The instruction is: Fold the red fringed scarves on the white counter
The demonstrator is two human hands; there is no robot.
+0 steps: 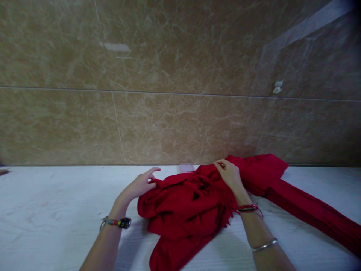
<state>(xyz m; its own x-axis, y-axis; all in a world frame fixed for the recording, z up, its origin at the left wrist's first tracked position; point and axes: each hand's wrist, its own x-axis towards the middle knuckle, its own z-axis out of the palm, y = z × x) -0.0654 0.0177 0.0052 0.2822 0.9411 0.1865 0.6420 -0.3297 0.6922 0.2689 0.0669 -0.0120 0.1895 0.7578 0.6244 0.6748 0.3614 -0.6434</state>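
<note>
A crumpled red scarf (188, 210) with a fringe along one edge lies in a heap on the white wood-grain surface. From the heap, a long folded red length stretches away to the lower right. My left hand (142, 183) is at the heap's left upper edge, its index finger stretched out and its other fingertips touching the fabric. Over the heap's right upper part, my right hand (229, 174) pinches the cloth between bent fingers.
Brown marbled tiles (169, 128) rise right behind the white surface (56, 210). A small pale rectangular piece (186, 168) sits at the back edge, behind the scarf. A small white fixture (278, 87) is on the tiles at the right.
</note>
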